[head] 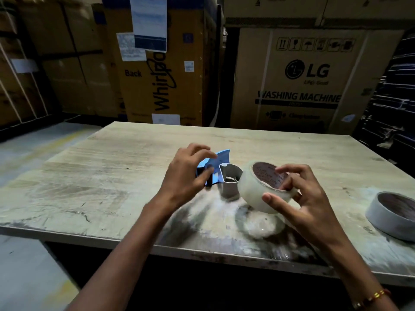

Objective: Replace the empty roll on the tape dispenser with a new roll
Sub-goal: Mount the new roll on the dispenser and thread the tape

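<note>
A blue tape dispenser [221, 160] with a grey metal spool hub [231, 178] lies on the table near the middle. My left hand [188, 173] is over its blue handle, fingers curled and partly apart, blurred; whether it grips the handle I cannot tell. Just right of the hub and above the table, my right hand [298, 198] holds a full roll of clear tape [258, 191] with a brown printed core, thumb on the outer face and fingers inside the core.
Another tape roll [390, 214] lies at the right edge of the worn wooden table [101, 171]. Large cardboard appliance boxes [298, 81] stand behind the table. The table's near edge runs below my wrists.
</note>
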Demonstrator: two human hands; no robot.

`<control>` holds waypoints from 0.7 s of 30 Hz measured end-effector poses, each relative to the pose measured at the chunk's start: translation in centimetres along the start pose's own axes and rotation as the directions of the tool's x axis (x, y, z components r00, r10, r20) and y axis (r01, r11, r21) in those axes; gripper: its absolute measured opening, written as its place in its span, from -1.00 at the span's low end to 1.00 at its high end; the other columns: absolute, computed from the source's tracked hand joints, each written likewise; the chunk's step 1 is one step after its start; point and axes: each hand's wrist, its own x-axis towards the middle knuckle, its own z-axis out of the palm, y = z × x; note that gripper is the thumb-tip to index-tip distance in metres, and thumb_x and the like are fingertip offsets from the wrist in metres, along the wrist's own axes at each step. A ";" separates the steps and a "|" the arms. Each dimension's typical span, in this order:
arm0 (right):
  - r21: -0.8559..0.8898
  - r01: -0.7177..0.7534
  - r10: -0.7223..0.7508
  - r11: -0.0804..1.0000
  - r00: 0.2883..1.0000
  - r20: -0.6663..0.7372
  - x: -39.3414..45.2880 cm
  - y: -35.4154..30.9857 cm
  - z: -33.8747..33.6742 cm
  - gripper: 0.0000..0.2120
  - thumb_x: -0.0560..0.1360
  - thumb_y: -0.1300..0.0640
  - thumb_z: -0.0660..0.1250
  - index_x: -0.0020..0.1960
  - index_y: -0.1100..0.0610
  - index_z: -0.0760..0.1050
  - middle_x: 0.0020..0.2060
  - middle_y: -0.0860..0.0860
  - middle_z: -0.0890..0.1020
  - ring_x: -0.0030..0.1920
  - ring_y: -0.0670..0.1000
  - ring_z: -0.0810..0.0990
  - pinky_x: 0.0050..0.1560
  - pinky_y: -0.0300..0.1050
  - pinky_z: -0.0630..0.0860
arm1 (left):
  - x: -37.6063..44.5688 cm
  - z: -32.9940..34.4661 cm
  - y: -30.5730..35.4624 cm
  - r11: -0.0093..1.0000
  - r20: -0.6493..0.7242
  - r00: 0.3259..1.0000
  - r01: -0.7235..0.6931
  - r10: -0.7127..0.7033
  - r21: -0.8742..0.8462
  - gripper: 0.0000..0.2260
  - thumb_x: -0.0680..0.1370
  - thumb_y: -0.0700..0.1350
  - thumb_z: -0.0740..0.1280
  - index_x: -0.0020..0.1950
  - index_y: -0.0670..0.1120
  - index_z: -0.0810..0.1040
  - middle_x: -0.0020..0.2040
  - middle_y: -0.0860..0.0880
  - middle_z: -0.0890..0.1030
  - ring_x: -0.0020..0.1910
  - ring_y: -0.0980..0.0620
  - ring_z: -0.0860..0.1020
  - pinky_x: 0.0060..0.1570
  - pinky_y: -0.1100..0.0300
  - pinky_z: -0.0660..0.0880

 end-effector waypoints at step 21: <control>0.071 -0.049 0.052 0.996 0.998 -0.046 -2.1 -0.5 -1.5 -0.63 0.36 -0.30 0.46 -0.24 -0.05 0.43 0.20 -0.07 0.49 0.22 0.01 0.55 0.10 0.31 0.57 | -3.8 4.4 4.6 0.973 0.271 0.945 0.138 -0.185 0.183 -0.66 0.49 0.27 0.33 0.07 0.04 0.53 -0.01 0.01 0.43 -0.06 -0.06 0.51 -0.06 0.01 0.53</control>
